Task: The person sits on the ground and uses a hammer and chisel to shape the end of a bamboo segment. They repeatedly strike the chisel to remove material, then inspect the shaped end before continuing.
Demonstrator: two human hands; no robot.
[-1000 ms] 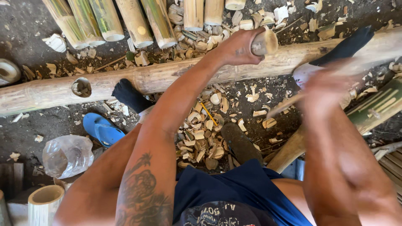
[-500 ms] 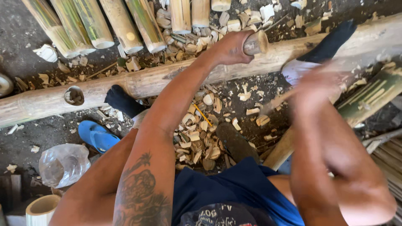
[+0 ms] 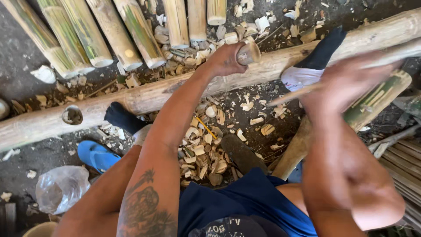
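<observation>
We look down on a seated person working over bare dark ground. The left hand [image 3: 226,59] is clamped around a short bamboo piece [image 3: 248,52], holding it end-on against the top of the long log [image 3: 144,96] that crosses the ground from the lower left edge to the upper right corner. We judge that the log serves as a chopping block, which would explain why the piece rests on it rather than on the dirt.

The right hand [image 3: 346,85] is raised and motion-blurred. It appears closed on a long handle or blade [image 3: 291,94], but we cannot tell the grip or the tool with certainty.

Two dark-socked feet [image 3: 125,119] lie just in front of the log, one to each side of the work. Pale chips [image 3: 206,151] lie heaped on the ground between the knees. Cut bamboo sections [image 3: 131,30] lie side by side along the top edge of the ground. A blue sandal [image 3: 96,154] and a crumpled clear plastic bag [image 3: 61,188] sit near the lower left corner.
</observation>
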